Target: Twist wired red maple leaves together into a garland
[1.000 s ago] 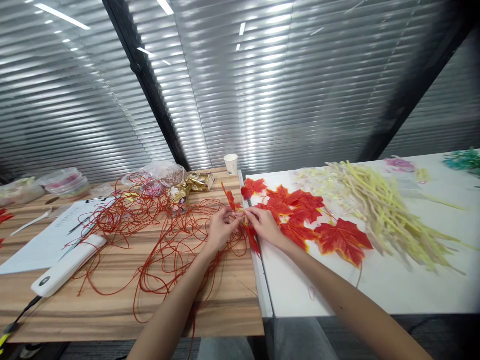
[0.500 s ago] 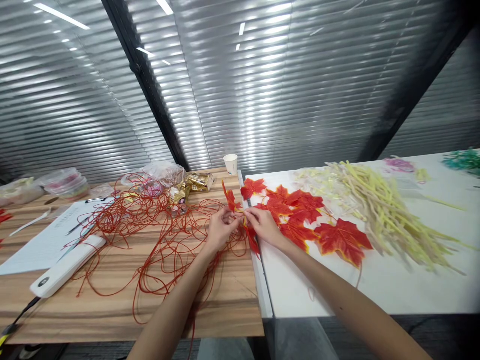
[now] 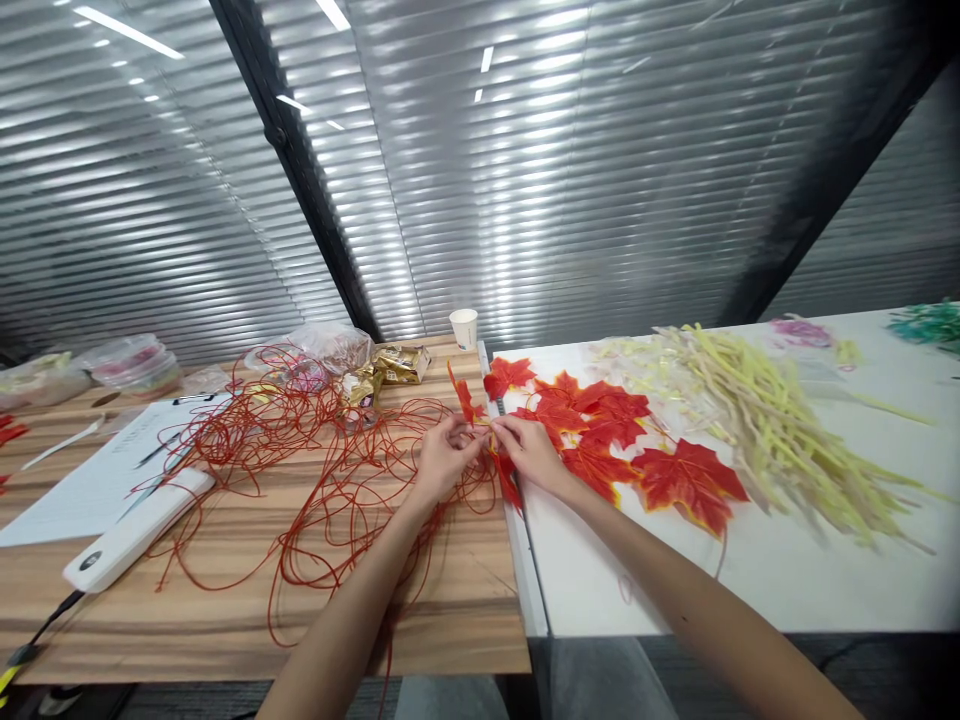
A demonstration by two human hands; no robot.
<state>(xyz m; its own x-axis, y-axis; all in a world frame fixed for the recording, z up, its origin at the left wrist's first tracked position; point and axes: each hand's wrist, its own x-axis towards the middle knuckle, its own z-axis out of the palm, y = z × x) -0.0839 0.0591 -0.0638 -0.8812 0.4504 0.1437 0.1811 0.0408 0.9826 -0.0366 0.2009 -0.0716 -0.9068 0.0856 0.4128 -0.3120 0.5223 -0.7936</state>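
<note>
My left hand [image 3: 442,458] and my right hand [image 3: 531,452] meet over the seam between two tables, fingertips almost touching. Both are closed in a pinch at the base of a red artificial maple leaf [image 3: 466,402], whose blade stands up above the fingers. More red leaf [image 3: 509,486] hangs below my right fingers. The exact spot where leaf stem and cord meet is too small to make out. A large tangle of thin red cord [image 3: 315,500] spreads left of my left hand. Several red maple leaves with yellow edges [image 3: 686,480] lie just right of my right hand.
A white paper cup [image 3: 464,330] and gold wrapped packets [image 3: 401,364] stand at the back. On the left lie a white straightener-like device [image 3: 139,530], a clipboard with paper [image 3: 67,490] and plastic tubs [image 3: 129,362]. Pale yellow strips [image 3: 787,430] are heaped on the white table [image 3: 787,590].
The hands hold almost the same pinch, with only very slight finger movement. The whole view has shifted a little.
</note>
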